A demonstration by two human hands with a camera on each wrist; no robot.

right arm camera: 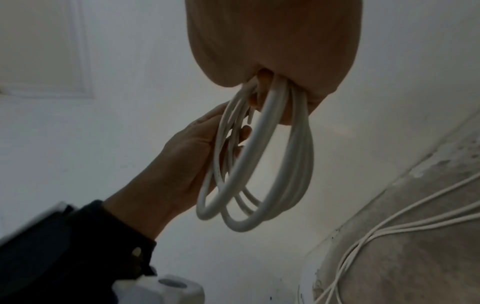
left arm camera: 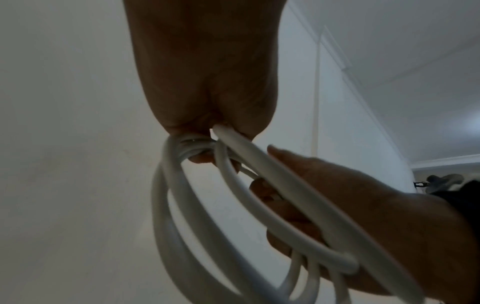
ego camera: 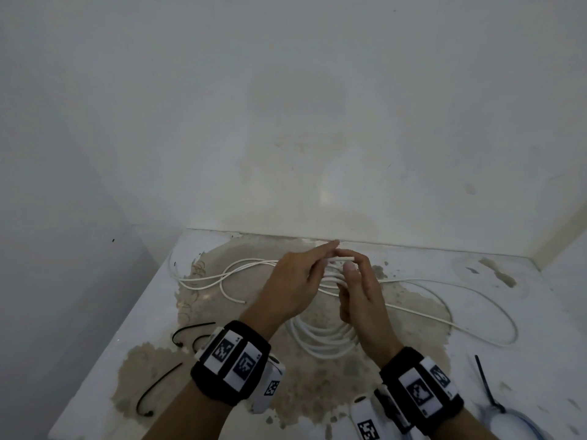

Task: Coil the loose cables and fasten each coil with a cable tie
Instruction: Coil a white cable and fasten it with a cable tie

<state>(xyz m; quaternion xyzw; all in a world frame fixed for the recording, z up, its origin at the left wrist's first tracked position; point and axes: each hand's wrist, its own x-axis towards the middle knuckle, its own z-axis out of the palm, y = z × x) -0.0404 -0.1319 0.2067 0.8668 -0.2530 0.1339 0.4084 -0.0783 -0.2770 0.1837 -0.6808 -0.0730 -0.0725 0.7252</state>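
On the stained white table [ego camera: 413, 376] at far left: three black cable ties [ego camera: 158, 385], loose white cables [ego camera: 203, 277] trailing beyond. Centre, raised above the table: a white cable coil [ego camera: 320, 341] gripped at its top by both hands. Left hand [ego camera: 292, 287] closed round the strands; cable end [ego camera: 343, 259] poking between the two fingertips, seen only from the head. Left wrist view: strands bunched in the curled fingers [left arm camera: 200, 159]. Right hand [ego camera: 362, 293] likewise clamped on the coil. Right wrist view alone: loops [right arm camera: 259, 164] hanging free below. Far right: another black tie [ego camera: 486, 385].
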